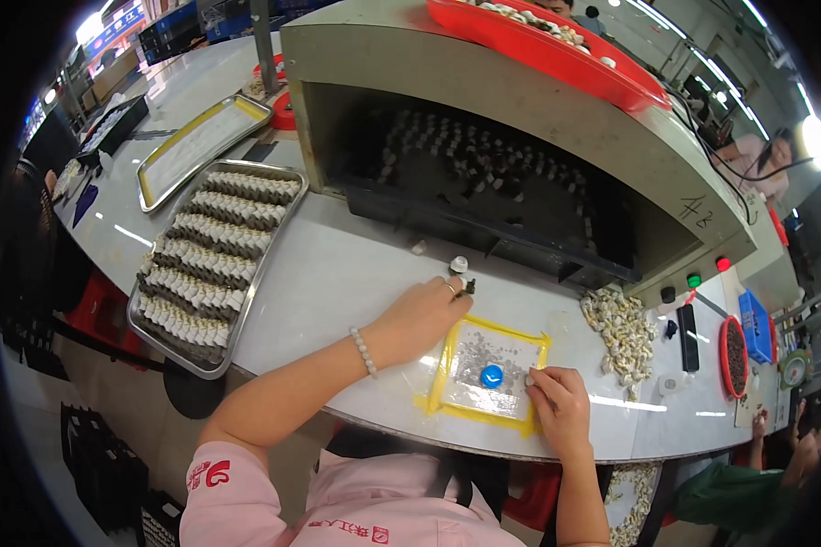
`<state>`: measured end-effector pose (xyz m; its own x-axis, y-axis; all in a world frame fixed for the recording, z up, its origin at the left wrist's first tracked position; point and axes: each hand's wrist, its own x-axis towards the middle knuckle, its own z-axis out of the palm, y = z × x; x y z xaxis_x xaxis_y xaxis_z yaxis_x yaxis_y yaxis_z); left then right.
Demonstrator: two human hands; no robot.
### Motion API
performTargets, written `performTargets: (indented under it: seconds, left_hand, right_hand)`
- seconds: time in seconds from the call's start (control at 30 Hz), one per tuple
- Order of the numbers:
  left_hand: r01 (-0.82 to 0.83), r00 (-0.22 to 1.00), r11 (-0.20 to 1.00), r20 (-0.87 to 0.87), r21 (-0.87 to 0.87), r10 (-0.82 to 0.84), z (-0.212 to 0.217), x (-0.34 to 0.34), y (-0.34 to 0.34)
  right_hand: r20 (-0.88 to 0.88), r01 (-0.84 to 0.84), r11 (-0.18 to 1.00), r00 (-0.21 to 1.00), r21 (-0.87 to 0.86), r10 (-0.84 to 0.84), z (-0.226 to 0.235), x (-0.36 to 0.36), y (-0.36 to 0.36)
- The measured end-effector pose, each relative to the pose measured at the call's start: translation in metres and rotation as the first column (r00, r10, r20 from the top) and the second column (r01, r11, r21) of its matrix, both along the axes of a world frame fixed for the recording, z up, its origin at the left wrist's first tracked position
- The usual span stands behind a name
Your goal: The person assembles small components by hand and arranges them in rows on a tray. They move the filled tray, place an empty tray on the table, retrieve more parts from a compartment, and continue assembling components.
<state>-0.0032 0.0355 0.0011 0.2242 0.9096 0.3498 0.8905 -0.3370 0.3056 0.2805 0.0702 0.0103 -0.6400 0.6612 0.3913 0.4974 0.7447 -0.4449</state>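
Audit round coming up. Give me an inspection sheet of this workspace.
Surface: pale curved worktable, glossy, with glare streaks.
Job's things: yellow-taped pad with blue disc; small capped part by the left fingertips.
Clutter: filled metal tray, second tray, loose pile of small parts, red bowl.
Grippers: left hand pinching a small dark piece; right hand resting on the pad's edge.
Cables: black leads over the tunnel machine.
Surroundings: red tray on the machine; another person at lower right.

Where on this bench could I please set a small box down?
Bare top lies between the full tray and the left hand, reaching the tunnel's mouth. Right of the taped pad, the parts heap crowds it.
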Motion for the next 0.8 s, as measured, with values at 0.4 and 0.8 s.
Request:
performTargets:
  seconds: [0.4, 0.8]
  left_hand:
    - [-0.046, 0.752, 0.985, 0.643, -0.167, 0.144, -0.012, -0.002, -0.007]
    - [0.250, -0.317, 0.910, 0.860, -0.331, 0.400, -0.002, 0.055, -0.087]
  right_hand:
    - [-0.018, -0.189, 0.972, 0.982, -0.140, 0.188, 0.014, -0.039, 0.002]
    - [0.139, -0.205, 0.977, 0.968, -0.052, 0.211, 0.022, -0.046, -0.001]
